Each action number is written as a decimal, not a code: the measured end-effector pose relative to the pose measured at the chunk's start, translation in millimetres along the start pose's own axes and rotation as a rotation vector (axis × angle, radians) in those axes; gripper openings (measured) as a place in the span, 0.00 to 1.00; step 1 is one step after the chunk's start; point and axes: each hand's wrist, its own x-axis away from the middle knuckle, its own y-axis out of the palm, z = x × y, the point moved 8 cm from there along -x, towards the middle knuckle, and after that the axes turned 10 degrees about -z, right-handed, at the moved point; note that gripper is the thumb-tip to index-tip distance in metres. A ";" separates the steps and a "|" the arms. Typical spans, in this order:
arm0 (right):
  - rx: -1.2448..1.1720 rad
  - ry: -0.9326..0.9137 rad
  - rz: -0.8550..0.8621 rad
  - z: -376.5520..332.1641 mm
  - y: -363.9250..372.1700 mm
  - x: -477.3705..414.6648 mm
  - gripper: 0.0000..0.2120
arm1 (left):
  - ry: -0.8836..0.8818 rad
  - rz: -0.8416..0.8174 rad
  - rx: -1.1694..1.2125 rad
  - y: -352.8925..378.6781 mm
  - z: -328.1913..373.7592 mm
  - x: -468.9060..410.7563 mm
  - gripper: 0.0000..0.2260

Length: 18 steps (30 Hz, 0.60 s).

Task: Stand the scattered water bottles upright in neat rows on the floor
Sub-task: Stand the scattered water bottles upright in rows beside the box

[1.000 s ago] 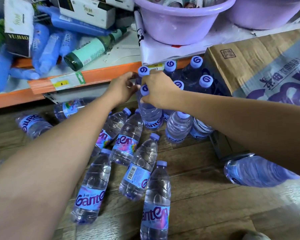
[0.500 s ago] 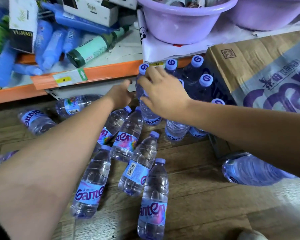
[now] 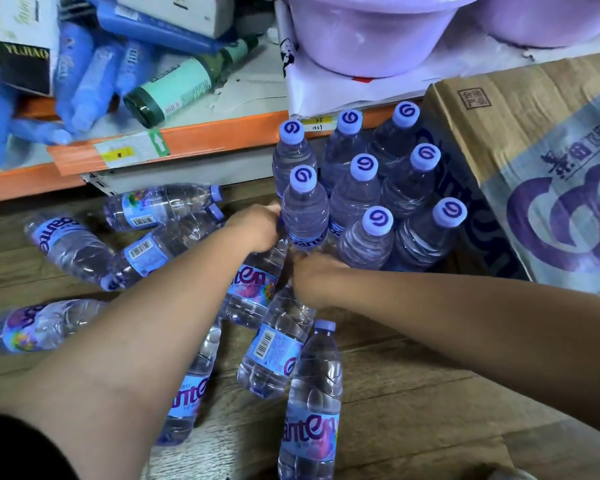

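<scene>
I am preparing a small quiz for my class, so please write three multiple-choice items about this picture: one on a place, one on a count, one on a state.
1. Seen from the camera, where is the cardboard box relative to the upright bottles? A left; B right; C in front.
2. How many bottles stand upright? A five; B eight; C twelve.
3. The bottle nearest the picture's bottom edge is: A upright; B lying, capped; C lying, uncapped.

Answers: 1 B, the box rises right of the group. 2 B, eight caps face up. 3 B, it lies flat on the floor, capped.
</scene>
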 end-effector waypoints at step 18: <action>-0.437 -0.145 -0.031 -12.8 -20.3 -1.2 0.15 | 0.032 0.050 0.274 -29.8 -12.1 18.0 0.13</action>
